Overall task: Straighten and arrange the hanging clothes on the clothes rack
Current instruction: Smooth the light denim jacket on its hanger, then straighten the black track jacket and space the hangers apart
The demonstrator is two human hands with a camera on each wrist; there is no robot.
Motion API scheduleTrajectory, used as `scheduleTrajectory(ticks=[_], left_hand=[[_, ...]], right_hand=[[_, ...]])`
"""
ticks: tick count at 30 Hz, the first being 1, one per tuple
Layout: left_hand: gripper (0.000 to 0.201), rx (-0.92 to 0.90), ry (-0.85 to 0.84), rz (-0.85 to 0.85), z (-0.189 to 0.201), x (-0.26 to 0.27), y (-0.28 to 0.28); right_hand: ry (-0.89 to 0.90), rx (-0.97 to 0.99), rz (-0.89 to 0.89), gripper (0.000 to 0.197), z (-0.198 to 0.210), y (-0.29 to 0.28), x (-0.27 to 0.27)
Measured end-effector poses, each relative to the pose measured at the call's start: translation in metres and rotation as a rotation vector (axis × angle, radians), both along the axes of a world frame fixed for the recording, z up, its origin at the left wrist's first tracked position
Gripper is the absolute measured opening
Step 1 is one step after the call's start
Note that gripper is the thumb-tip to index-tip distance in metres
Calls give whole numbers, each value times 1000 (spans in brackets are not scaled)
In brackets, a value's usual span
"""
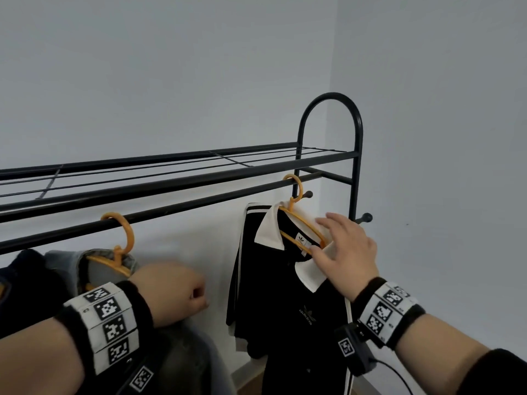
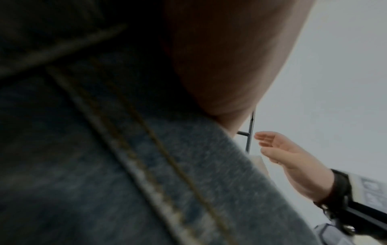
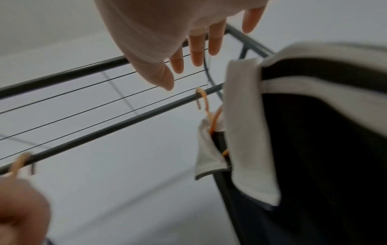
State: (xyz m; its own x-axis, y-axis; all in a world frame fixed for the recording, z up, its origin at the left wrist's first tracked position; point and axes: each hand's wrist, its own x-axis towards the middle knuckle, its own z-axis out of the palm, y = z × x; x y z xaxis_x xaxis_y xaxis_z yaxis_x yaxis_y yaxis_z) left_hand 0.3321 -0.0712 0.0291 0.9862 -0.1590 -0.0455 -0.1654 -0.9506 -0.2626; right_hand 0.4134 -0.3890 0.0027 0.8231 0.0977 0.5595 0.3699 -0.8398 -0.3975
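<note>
A black clothes rack rail [image 1: 199, 202] carries two orange hangers. The left hanger [image 1: 125, 238] holds a denim jacket [image 1: 185, 354], seen close up in the left wrist view [image 2: 146, 165]. My left hand [image 1: 182, 292] lies on the jacket's shoulder with its fingers curled over the fabric. The right hanger [image 1: 296, 192] holds a black shirt [image 1: 285, 295] with a white collar [image 1: 309, 273]. My right hand [image 1: 342, 252] hovers open over that collar, fingers spread, touching or nearly touching it. The right wrist view shows these straight fingers [image 3: 196, 49] above the shirt [image 3: 324, 149].
A wire shelf [image 1: 171, 166] runs above the rail, and the rack's arched end post [image 1: 356, 138] stands close to the wall corner on the right. Another dark garment [image 1: 20, 269] hangs at the far left. A wide gap of bare rail separates the two hangers.
</note>
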Motion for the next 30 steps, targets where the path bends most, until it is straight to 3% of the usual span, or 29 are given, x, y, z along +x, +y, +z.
scheduleTrajectory(ticks=[4, 9, 17, 23, 30], left_hand=[[39, -210, 90, 7, 15, 9, -15], [23, -613, 8, -38, 41, 31, -57], [32, -872, -40, 150, 56, 81, -107], [62, -904, -16, 298, 50, 126, -119], [74, -802, 21, 228, 46, 188, -128]], right_hand=[[237, 118, -64, 72, -20, -31, 18], [353, 309, 68, 36, -34, -46, 30], [384, 273, 125, 22, -17, -56, 28], [405, 252, 121, 32, -15, -66, 34], [392, 293, 85, 28, -14, -67, 42]])
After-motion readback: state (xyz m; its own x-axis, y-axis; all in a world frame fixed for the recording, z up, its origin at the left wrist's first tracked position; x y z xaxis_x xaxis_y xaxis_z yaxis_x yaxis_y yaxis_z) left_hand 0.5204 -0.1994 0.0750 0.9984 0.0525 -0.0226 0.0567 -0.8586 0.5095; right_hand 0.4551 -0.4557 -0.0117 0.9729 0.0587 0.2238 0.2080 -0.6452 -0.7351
